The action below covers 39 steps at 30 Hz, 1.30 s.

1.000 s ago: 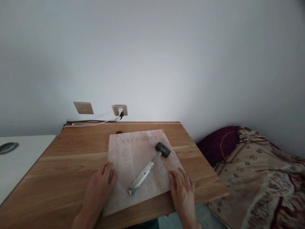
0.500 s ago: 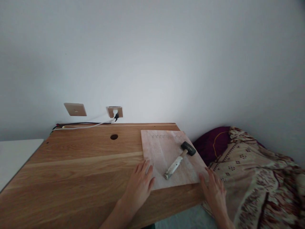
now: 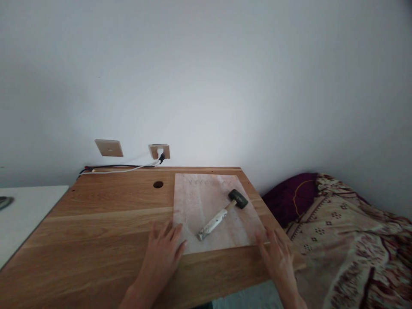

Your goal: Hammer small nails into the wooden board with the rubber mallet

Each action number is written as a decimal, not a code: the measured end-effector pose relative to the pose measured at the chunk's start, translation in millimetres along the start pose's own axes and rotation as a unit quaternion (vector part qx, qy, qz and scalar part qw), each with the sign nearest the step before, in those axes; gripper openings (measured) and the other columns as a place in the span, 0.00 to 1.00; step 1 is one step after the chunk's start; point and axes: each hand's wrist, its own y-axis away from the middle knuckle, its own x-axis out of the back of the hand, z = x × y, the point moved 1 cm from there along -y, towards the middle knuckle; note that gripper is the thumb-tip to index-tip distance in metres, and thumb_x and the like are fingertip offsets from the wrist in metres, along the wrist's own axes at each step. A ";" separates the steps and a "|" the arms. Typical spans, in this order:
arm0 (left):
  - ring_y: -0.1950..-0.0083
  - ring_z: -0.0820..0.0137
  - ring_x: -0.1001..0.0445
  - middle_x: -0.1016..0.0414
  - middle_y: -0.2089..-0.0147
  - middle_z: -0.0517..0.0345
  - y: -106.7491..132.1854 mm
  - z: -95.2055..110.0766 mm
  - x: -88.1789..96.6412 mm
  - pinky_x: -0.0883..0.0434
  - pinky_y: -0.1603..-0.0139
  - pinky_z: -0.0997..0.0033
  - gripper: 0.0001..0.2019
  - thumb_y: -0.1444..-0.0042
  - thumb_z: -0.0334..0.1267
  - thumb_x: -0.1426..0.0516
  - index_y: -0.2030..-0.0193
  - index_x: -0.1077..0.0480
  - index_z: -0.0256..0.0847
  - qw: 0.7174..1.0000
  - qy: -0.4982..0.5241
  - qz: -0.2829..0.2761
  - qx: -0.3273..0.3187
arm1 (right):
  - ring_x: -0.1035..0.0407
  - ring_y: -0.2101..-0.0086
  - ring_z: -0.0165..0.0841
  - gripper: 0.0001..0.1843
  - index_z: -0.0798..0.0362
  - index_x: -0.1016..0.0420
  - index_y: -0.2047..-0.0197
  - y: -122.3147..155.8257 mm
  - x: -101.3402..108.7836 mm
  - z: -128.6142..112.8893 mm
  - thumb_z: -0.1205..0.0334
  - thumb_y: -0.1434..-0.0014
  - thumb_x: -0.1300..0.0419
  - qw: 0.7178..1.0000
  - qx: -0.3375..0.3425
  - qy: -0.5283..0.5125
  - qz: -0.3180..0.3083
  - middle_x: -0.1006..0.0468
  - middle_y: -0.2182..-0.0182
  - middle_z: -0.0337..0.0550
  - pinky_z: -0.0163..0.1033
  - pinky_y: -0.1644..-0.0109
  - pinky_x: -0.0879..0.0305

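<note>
A pale pinkish board [image 3: 189, 206] lies flat on the wooden desk [image 3: 106, 240]. Across its surface rests a mallet [image 3: 222, 215] with a black head at the upper right and a whitish, worn handle pointing lower left. My left hand [image 3: 164, 249] lies at the board's left front corner, fingers spread, thumb by the edge. At the right front corner is my right hand [image 3: 276, 254], its fingers stretched out and slightly blurred, touching the board's edge. Neither hand touches the mallet.
Behind the desk is a wall with a socket [image 3: 165, 151], plugs and cables [image 3: 128, 171], and a gold wall plate [image 3: 109, 148]. A round hole [image 3: 158, 184] pierces the desk. Patterned bedding [image 3: 341, 231] and a purple pillow [image 3: 291, 199] lie right; a white surface [image 3: 35, 214] stands left.
The board has slid left along the desk with the mallet on it. Both hands have moved left with it, and desk surface now shows along the board's right side.
</note>
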 end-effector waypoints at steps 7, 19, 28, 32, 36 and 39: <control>0.33 0.40 0.22 0.15 0.39 0.44 59.2 -92.6 22.2 0.37 0.29 0.20 0.19 0.27 0.43 0.49 0.40 0.20 0.45 0.993 -0.069 0.045 0.081 | 0.19 0.47 0.54 0.29 0.53 0.18 0.47 8.2 9.9 -104.5 0.46 0.18 0.56 0.996 0.073 -0.053 0.012 0.11 0.49 0.59 0.61 0.38 0.33; 0.42 0.48 0.17 0.14 0.43 0.43 42.0 -119.1 38.7 0.22 0.40 0.43 0.18 0.28 0.42 0.49 0.43 0.20 0.42 0.989 -0.016 0.069 0.129 | 0.22 0.48 0.53 0.30 0.56 0.24 0.37 -86.6 9.1 -167.4 0.40 0.22 0.50 0.963 0.041 -0.264 -0.046 0.18 0.47 0.64 0.57 0.45 0.23; 0.26 0.46 0.28 0.23 0.29 0.38 -6.7 -118.8 29.0 0.32 0.26 0.38 0.23 0.30 0.36 0.45 0.32 0.26 0.35 0.992 -0.006 -0.070 0.104 | 0.16 0.51 0.52 0.33 0.56 0.29 0.31 -144.0 -37.1 -184.1 0.45 0.31 0.41 0.924 -0.034 -0.343 -0.169 0.13 0.51 0.58 0.57 0.44 0.21; 0.26 0.47 0.28 0.23 0.29 0.39 -0.7 -120.4 29.1 0.34 0.24 0.37 0.23 0.29 0.36 0.46 0.31 0.26 0.36 0.992 -0.005 -0.077 0.104 | 0.17 0.49 0.52 0.35 0.58 0.32 0.29 -150.7 -44.6 -169.2 0.45 0.32 0.42 0.928 -0.050 -0.330 -0.165 0.13 0.49 0.60 0.58 0.42 0.23; 0.35 0.46 0.19 0.17 0.37 0.36 -18.3 -123.0 39.5 0.28 0.30 0.39 0.20 0.30 0.34 0.46 0.35 0.24 0.36 0.988 0.011 -0.068 0.139 | 0.17 0.49 0.50 0.31 0.57 0.28 0.31 -169.8 -41.0 -161.9 0.48 0.31 0.40 0.936 -0.030 -0.302 -0.180 0.14 0.47 0.59 0.55 0.43 0.22; 0.39 0.50 0.18 0.17 0.39 0.36 -52.8 -132.5 45.0 0.24 0.36 0.47 0.20 0.29 0.33 0.47 0.35 0.25 0.36 0.983 0.053 -0.044 0.171 | 0.21 0.44 0.50 0.25 0.56 0.25 0.34 -198.2 -35.8 -169.1 0.51 0.28 0.41 0.947 0.002 -0.262 -0.187 0.19 0.42 0.61 0.56 0.37 0.27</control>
